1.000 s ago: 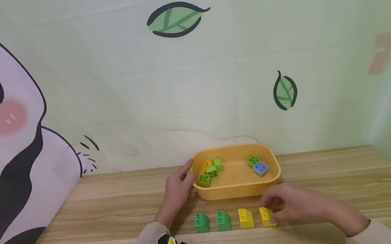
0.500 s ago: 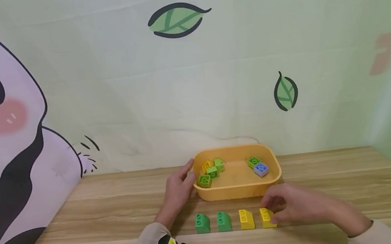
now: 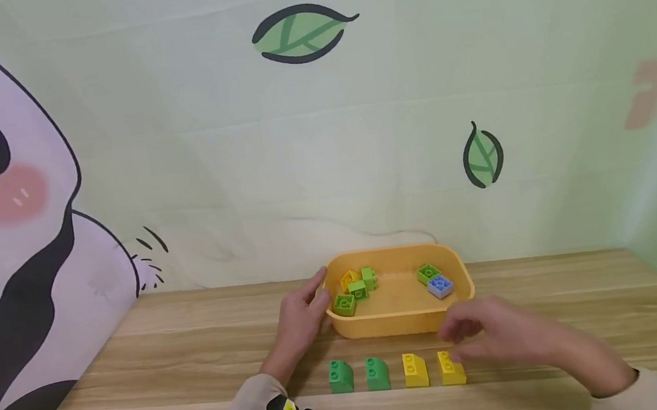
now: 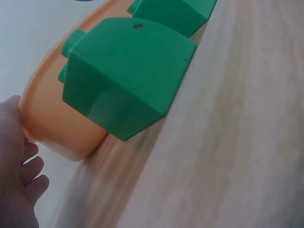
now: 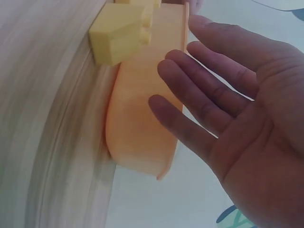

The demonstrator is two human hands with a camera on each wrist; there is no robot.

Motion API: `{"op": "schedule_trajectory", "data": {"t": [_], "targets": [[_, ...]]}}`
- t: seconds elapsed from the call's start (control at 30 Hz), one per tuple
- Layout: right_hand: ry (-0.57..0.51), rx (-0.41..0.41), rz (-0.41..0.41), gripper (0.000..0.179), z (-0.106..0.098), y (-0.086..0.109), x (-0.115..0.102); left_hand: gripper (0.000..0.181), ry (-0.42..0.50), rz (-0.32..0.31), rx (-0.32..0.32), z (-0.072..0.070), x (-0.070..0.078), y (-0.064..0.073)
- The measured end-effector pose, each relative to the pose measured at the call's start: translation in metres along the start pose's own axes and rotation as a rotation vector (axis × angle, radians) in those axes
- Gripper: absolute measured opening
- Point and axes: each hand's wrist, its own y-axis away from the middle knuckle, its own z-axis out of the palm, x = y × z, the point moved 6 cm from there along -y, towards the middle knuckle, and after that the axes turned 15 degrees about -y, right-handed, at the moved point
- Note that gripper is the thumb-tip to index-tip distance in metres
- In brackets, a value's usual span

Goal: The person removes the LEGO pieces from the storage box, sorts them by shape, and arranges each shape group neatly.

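In the head view, my left hand [image 3: 298, 316] holds the left end of the orange plastic bin [image 3: 391, 324], with thumb and forefinger at its rim. Its lower fingers [image 4: 32, 170] look curled in the left wrist view. My right hand [image 3: 498, 334] hovers just above and to the right of the rightmost yellow brick [image 3: 453, 370], holding nothing; its fingers are spread in the right wrist view. Another yellow brick [image 3: 416, 371] and two green bricks, one in the middle [image 3: 377, 374] and one at the left [image 3: 340, 377], complete a spaced row, studs facing the bin.
Inside the bin lie several light-green bricks [image 3: 345, 305], a yellow-orange brick [image 3: 348, 280] and a blue-violet brick [image 3: 440, 286]. Behind the wooden table [image 3: 211, 353] hangs a pale cloth backdrop [image 3: 212, 144] printed with a panda and leaves.
My right hand has let go of the rightmost yellow brick and lifted slightly away from it. That brick stays in the row. My left hand remains at the bin.
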Motion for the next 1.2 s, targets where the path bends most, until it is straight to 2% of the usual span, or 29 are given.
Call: {"op": "schedule_trajectory", "data": {"t": [0.17,0.47,0.6,0.83,1.1,1.2], "targets": [[0.033,0.049,-0.062,0.022,0.002,-0.004,-0.012,0.047,0.0,-0.003,0.001,0.0,0.0,-0.001],[0.163,0.238,-0.236,0.025,-0.009,-0.015,-0.026,0.048,-0.005,-0.007,0.002,0.002,0.0,0.001],[0.173,0.261,-0.277,0.025,-0.012,-0.025,-0.028,0.047,-0.007,-0.018,-0.001,0.001,0.0,0.002],[0.191,0.241,-0.223,0.029,-0.015,-0.048,-0.031,0.049,-0.017,-0.013,0.008,0.0,0.001,0.002],[0.24,0.225,-0.207,0.029,-0.018,-0.08,-0.037,0.05,-0.013,0.0,0.009,0.0,0.002,0.001],[0.264,0.211,-0.171,0.03,-0.019,-0.093,-0.037,0.049,-0.016,0.0,0.012,0.0,0.002,0.001]]}}
